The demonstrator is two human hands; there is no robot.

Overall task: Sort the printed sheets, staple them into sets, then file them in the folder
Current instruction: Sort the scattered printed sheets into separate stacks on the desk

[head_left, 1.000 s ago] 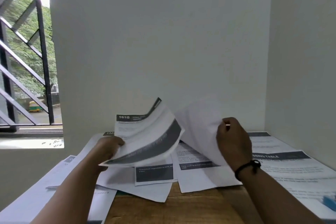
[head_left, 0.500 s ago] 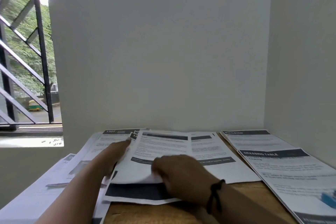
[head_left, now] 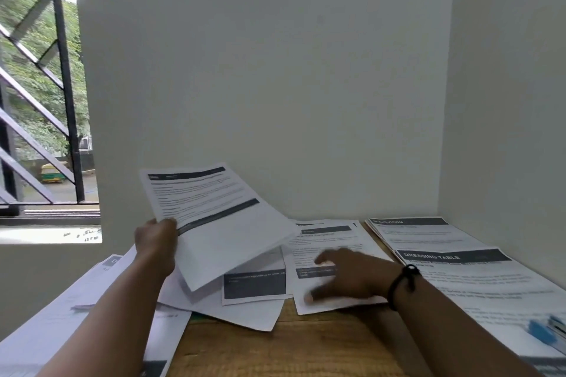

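Observation:
My left hand (head_left: 157, 242) grips a small bundle of printed sheets (head_left: 214, 217) by its left edge and holds it lifted and tilted above the desk. My right hand (head_left: 352, 277) lies with fingers spread flat on a printed sheet (head_left: 330, 242) on the desk, a black band on its wrist. More loose sheets (head_left: 254, 288) lie overlapping under the lifted bundle. A blue stapler-like object (head_left: 542, 330) sits on papers at the far right edge, partly cut off. No folder is plainly visible.
A stack headed "DRESSING TABLE" (head_left: 459, 269) lies along the right wall, and more sheets (head_left: 61, 315) cover the left side. Bare wooden desk (head_left: 291, 346) shows at front centre. White walls close the back and right; a barred window (head_left: 39, 101) is at left.
My left hand has lifted a bundle of sheets off the desk. My right hand has slid right from the front of the pile onto another sheet.

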